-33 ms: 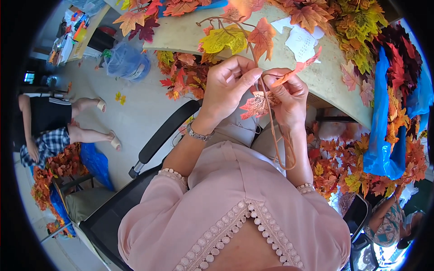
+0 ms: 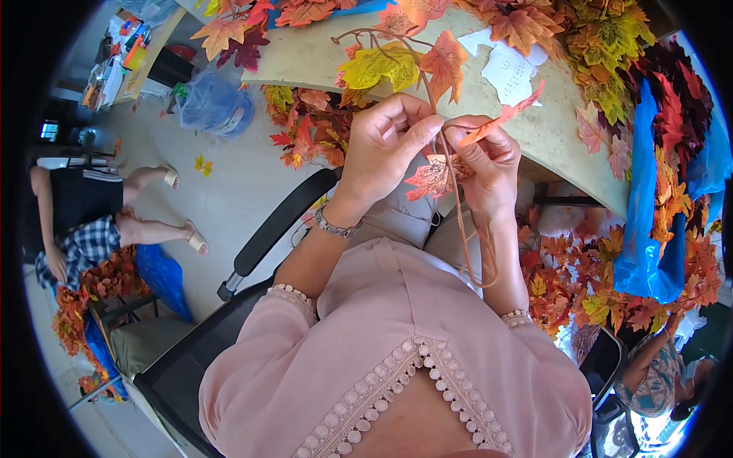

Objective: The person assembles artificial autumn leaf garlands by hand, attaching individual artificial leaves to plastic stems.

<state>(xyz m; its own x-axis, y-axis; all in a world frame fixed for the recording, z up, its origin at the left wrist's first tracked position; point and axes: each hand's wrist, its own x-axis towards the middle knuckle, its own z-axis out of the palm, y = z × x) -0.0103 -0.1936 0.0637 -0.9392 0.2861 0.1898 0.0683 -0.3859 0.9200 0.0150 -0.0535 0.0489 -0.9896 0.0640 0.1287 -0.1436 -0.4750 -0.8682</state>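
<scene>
In front of my chest, my left hand [image 2: 385, 149] pinches the brown stem [image 2: 461, 237] of an artificial maple leaf vine between thumb and fingers. Below my hands the stem hangs in a long loop beside my right forearm. My right hand [image 2: 490, 164] is closed on an orange maple leaf [image 2: 505, 116], close to where the left fingers grip the stem. A speckled pink-orange leaf [image 2: 432, 177] dangles between both hands. Above them, the vine's upper part carries a yellow leaf [image 2: 382, 67] and an orange leaf [image 2: 443, 65] over the table edge. My fingers partly hide the joint.
The pale table [image 2: 565, 137] bears piles of leaves and a torn white paper [image 2: 510, 72]. Blue plastic [image 2: 645, 259] and leaf bunches hang at its right. A chair armrest [image 2: 282, 221] and a bucket [image 2: 216, 103] are on my left. Other people are at left and lower right.
The person at the left has shifted very slightly. My hands and the vine look nearly the same.
</scene>
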